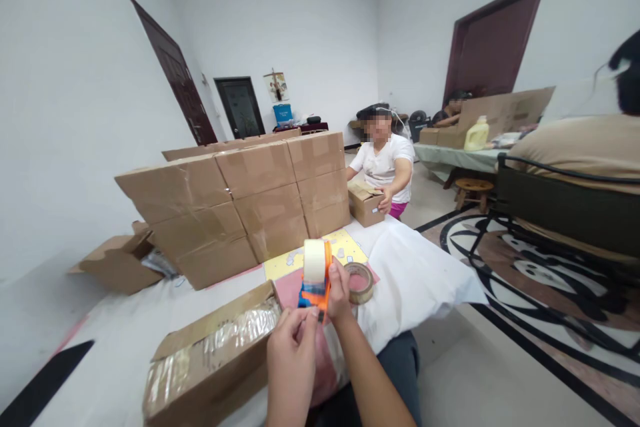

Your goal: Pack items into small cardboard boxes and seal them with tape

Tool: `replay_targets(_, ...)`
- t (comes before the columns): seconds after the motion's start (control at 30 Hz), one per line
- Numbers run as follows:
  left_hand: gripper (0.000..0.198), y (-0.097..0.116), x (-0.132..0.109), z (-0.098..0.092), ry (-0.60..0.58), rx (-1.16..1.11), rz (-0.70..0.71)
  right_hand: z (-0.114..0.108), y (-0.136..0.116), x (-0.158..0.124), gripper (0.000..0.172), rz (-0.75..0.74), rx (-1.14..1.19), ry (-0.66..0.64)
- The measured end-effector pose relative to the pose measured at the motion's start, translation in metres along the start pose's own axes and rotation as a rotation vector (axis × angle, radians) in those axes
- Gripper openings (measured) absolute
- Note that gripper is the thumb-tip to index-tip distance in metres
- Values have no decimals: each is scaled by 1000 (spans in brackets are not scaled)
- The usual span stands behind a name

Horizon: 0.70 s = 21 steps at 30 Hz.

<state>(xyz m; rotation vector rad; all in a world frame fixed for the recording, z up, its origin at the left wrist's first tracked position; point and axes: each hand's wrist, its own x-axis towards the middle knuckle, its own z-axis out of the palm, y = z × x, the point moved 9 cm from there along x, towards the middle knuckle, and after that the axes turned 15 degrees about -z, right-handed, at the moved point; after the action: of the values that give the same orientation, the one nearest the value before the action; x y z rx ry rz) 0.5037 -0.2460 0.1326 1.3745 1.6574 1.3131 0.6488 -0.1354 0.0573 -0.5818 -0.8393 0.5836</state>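
My right hand (339,290) is closed around an orange and blue tape dispenser (326,280) that carries a wide pale roll of tape (315,261). Pinched fingers of my left hand (295,333) meet at the dispenser's lower end; what they grip, perhaps the tape's end, is too small to make out. Just right of the dispenser, a brown tape roll (361,283) rests on the table. A long cardboard box (215,347) with shiny clear tape along its top lies to the left of my hands.
Stacked cardboard boxes (265,207) form a wall across the table's far side. An open carton (120,260) stands at the left. Opposite, a person in a white shirt (385,160) holds a small box (367,203) at the white-covered table's (420,260) far edge.
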Motion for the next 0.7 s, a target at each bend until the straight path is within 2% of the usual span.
replay_targets(0.13, 35, 5, -2, 1, 4, 6, 9, -10, 0, 0, 48, 40, -85, 75)
replay_targets(0.27, 34, 3, -4, 1, 0, 16, 11, -7, -11, 4, 46, 8, -129, 65)
replay_targets(0.4, 37, 2, -9, 6, -10, 68, 65, -5, -17, 16, 48, 24, -117, 75)
replay_targets(0.53, 36, 5, -14, 7, 10, 149, 119, -11, -31, 30, 48, -30, -101, 108)
replay_targets(0.7, 30, 12, -18, 11, -42, 202, 126, -1, -41, 38, 42, 12, -89, -27)
